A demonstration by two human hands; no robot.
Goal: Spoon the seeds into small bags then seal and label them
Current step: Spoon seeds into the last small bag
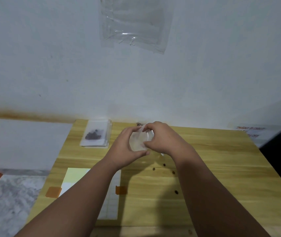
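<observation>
A label sheet [113, 199] lies nearest, fixed to the wooden counter [221, 159] with orange tape [121, 190]. Beyond it, both hands hold a small clear bag [137, 141] above the counter. The left hand [127, 149] cups it, its grip curled round the lower edge, and the right hand [162, 137] pinches the top. The bag looks empty, though blur leaves this unsure. Left of the bag sits a stack of bags [100, 144], the top one holding dark seeds [93, 134]. Loose seeds [176, 191] lie just nearer than the bag.

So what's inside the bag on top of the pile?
Dark seeds sit inside the top bag, bunched near its middle. The bags under it are covered, so their contents cannot be seen.
</observation>
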